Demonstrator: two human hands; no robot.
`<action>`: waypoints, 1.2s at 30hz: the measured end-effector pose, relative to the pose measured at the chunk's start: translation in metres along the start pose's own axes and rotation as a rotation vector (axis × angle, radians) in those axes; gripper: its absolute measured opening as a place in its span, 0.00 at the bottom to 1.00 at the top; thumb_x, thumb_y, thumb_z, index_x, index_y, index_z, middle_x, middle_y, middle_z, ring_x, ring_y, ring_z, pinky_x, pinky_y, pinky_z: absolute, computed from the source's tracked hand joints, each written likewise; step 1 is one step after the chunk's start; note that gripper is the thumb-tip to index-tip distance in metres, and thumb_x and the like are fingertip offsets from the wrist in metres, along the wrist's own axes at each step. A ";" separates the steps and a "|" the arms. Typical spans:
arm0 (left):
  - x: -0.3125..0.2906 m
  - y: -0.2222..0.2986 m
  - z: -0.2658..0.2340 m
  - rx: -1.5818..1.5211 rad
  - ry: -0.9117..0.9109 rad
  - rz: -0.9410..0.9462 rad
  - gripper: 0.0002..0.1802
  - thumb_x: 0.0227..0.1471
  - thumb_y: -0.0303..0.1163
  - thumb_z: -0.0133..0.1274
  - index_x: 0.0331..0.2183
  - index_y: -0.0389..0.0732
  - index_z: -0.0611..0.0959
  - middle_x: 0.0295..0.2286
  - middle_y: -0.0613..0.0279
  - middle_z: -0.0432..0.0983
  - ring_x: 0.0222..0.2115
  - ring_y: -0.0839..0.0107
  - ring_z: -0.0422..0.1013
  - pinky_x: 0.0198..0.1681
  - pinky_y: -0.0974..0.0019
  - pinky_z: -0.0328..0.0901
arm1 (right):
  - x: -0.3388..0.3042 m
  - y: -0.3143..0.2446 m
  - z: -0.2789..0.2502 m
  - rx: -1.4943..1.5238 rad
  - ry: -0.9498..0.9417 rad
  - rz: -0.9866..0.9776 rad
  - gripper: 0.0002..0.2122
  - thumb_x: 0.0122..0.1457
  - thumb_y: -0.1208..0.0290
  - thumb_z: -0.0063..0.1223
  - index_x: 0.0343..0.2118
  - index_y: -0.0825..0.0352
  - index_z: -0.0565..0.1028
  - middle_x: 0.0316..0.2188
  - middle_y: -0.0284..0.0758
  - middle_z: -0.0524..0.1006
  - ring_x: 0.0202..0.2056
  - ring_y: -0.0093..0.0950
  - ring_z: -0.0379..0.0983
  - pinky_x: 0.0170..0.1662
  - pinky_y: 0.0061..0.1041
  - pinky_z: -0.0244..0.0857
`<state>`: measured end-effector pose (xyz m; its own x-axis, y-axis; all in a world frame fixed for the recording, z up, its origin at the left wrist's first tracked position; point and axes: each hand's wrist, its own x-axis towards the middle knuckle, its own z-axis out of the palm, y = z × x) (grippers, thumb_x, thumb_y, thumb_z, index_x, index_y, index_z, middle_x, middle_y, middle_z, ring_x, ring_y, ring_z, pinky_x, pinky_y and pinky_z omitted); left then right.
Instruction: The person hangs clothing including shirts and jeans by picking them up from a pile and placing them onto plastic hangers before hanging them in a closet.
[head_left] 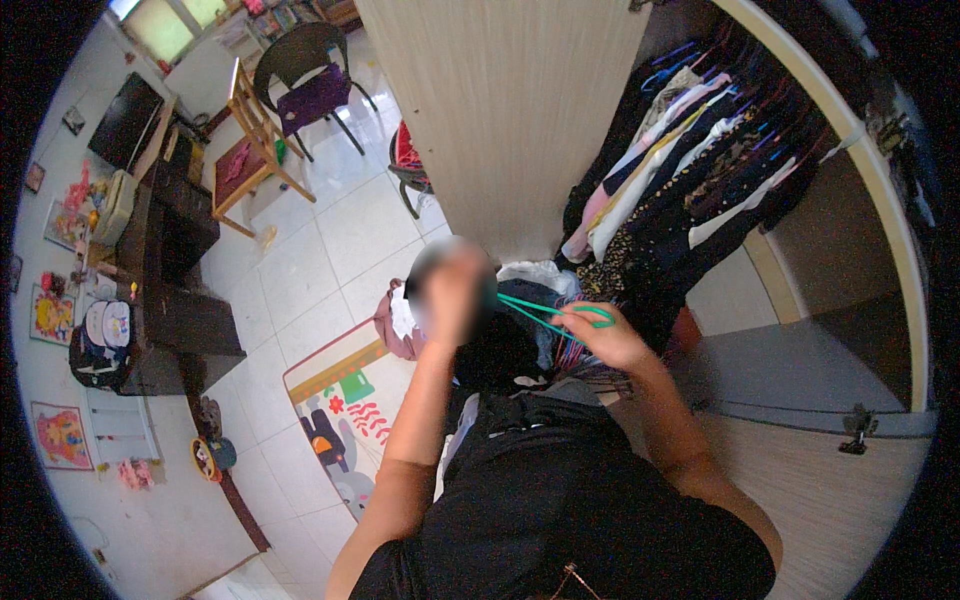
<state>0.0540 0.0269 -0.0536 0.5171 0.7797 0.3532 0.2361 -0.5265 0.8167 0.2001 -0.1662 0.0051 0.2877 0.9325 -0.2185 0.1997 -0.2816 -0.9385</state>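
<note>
My right hand point(605, 335) is closed on a green clothes hanger point(535, 306), whose thin arms stretch left toward my other hand. My left hand point(453, 295) is raised beside black cloth point(490, 345); a blurred patch hides its fingers. Below and between the hands lies a heap of clothes, with a dark blue-grey garment point(535, 292) and a white one behind it. Several thin pink and blue hangers point(572, 352) lie bunched just under my right hand. A mauve garment point(400, 335) with white cloth on it is left of my left hand.
An open wardrobe at the right holds a row of hung clothes point(690, 150); its pale door point(500, 110) stands ahead. A patterned mat point(350, 420) lies on the tiled floor. Farther left are a wooden chair point(250, 165), a dark round-backed chair point(305, 85) and a dark desk point(190, 330).
</note>
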 end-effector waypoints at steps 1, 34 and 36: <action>-0.005 0.008 0.005 -0.067 0.013 0.067 0.11 0.46 0.31 0.53 0.30 0.33 0.80 0.25 0.60 0.77 0.25 0.77 0.70 0.31 0.74 0.64 | 0.009 0.012 0.013 0.158 0.044 -0.030 0.09 0.57 0.69 0.43 0.32 0.69 0.73 0.20 0.24 0.69 0.23 0.15 0.60 0.27 0.16 0.56; -0.093 0.053 0.020 0.220 -0.491 -0.248 0.21 0.35 0.25 0.52 0.36 0.41 0.65 0.33 0.51 0.65 0.31 0.50 0.68 0.31 0.55 0.64 | 0.075 -0.010 -0.031 0.802 0.896 -0.240 0.10 0.58 0.68 0.44 0.38 0.67 0.69 0.13 0.20 0.52 0.12 0.11 0.45 0.12 0.14 0.40; -0.096 0.059 0.018 0.145 -0.530 -0.187 0.21 0.35 0.22 0.50 0.36 0.40 0.66 0.32 0.53 0.65 0.27 0.57 0.68 0.30 0.60 0.64 | 0.074 -0.001 -0.029 0.729 0.930 -0.233 0.09 0.58 0.68 0.44 0.39 0.66 0.69 0.13 0.19 0.55 0.12 0.10 0.47 0.12 0.14 0.41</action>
<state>0.0328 -0.0852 -0.0475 0.7884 0.6073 -0.0982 0.4538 -0.4663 0.7593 0.2487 -0.1041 -0.0021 0.9402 0.3394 -0.0287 -0.1532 0.3461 -0.9256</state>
